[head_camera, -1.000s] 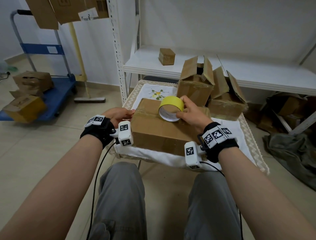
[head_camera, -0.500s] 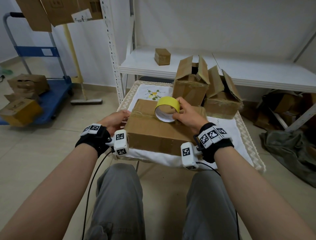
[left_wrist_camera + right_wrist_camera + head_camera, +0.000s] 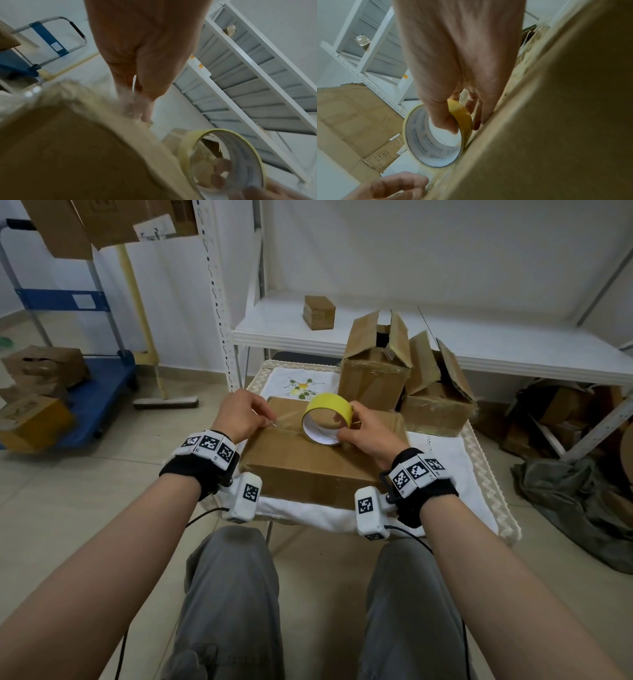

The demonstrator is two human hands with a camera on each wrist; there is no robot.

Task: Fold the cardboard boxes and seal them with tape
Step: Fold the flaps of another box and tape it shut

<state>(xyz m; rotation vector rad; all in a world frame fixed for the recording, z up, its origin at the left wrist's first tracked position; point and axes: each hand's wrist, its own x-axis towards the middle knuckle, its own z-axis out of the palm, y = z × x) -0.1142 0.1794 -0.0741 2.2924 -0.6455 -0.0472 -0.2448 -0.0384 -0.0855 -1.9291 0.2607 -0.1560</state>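
A closed brown cardboard box (image 3: 318, 463) lies on a small cloth-covered table in front of my knees. On its top stands a yellow tape roll (image 3: 329, 407) on edge. My right hand (image 3: 347, 428) grips the roll, thumb inside the white core (image 3: 443, 136) and fingers on the outside. My left hand (image 3: 269, 419) pinches the free end of the clear tape, and a short strip (image 3: 289, 419) stretches from it to the roll above the box's centre seam. The left wrist view shows the pinching fingers (image 3: 137, 105) over the box (image 3: 68, 155), with the roll (image 3: 221, 155) beyond.
Two boxes with raised flaps (image 3: 376, 364) (image 3: 438, 402) stand behind on the table (image 3: 445, 474). A small sealed box (image 3: 319, 312) sits on the white shelf. At left is a blue trolley (image 3: 89, 402) with boxes; at right, dark bags (image 3: 575, 501) on the floor.
My left hand has left the box's left edge and come up onto its top, where it now pinches the tape end. The right hand still holds the roll.
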